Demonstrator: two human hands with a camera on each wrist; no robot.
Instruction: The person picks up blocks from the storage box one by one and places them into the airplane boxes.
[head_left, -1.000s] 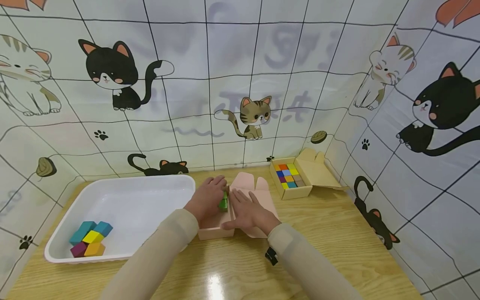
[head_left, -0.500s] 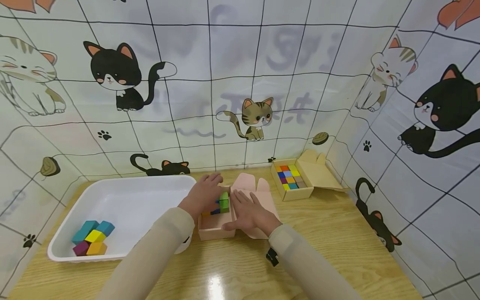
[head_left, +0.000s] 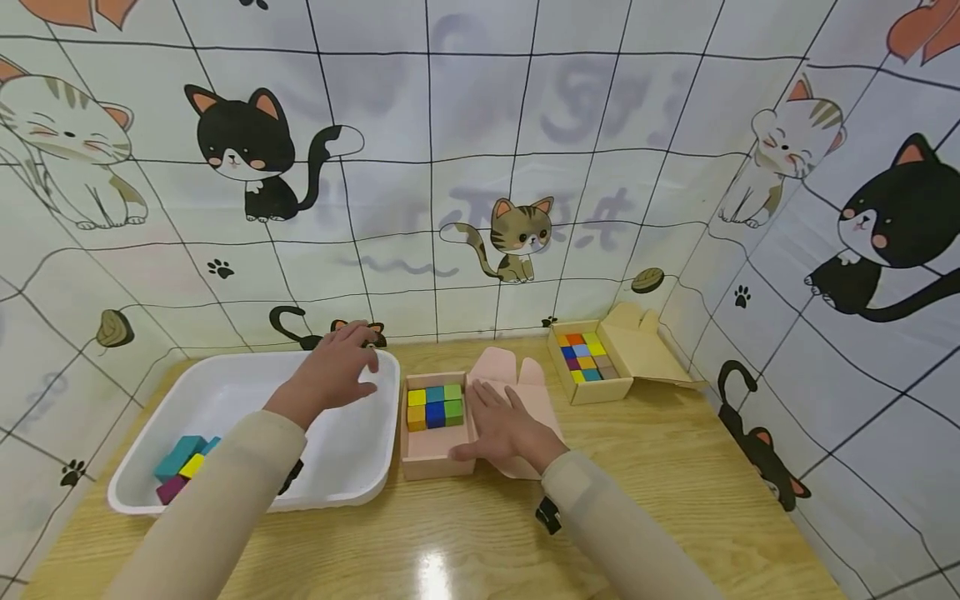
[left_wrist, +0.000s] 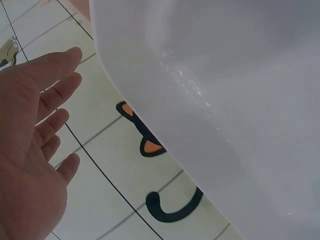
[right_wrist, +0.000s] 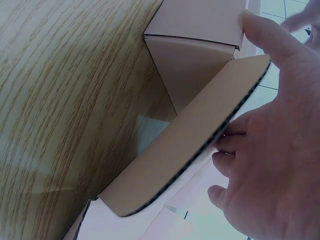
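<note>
Above the white tray (head_left: 356, 467), my left hand (head_left: 330, 375) hangs with loosely spread fingers and nothing in them; the left wrist view shows the same hand (left_wrist: 30, 135) beside the tray's rim (left_wrist: 165, 145). My right hand (head_left: 510, 425) rests, fingers extended, on the opened lid (head_left: 536, 400) of a small pink cardboard box (head_left: 438, 468). In the right wrist view, its thumb (right_wrist: 267, 37) touches the box's edge. Two rows of coloured wooden blocks (head_left: 435, 414), yellow, teal, green, orange and blue, fill the box's far part; pink bottom shows in front of them.
Several loose blocks (head_left: 178, 458), teal, yellow and purple, lie in the tray's near left corner, partly behind my left sleeve. At the back right stands an open tan box (head_left: 600, 390) filled with coloured blocks. A cat-print sheet (head_left: 390, 192) walls the wooden table (head_left: 480, 542).
My left hand has lifted out of the pink box and moved left over the tray, uncovering the blocks in the box. My right hand has stayed on the lid.
</note>
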